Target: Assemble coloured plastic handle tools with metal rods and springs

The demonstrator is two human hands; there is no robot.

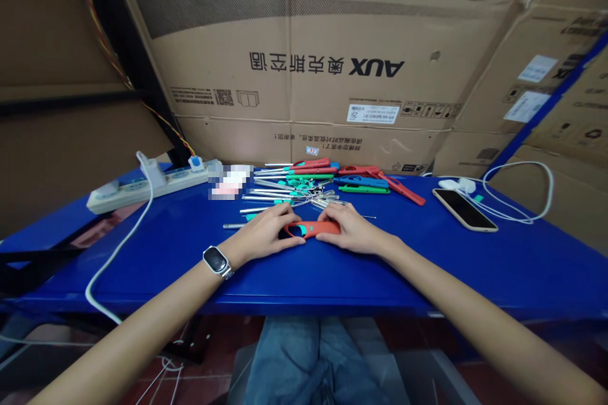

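Both hands grip a red utility lighter (325, 228) with a teal trigger, held low over the near middle of the blue table (304, 278). My left hand (266, 231) is closed on its looped left end, thumb in front and fingers behind. My right hand (354, 231) pinches the solid right end the same way. Just behind the hands lie several metal lighter tubes (270, 191) with teal parts and thin wires. Beyond my right hand rest loose red, blue and green handle shells, among them a blue shell (363, 181) and a red shell (403, 191).
A white power strip (156, 186) with plugs and a white cable stands at the back left. On the right lie a phone (465, 209) and a coiled white cable (546, 196). A cardboard wall (304, 95) closes off the back.
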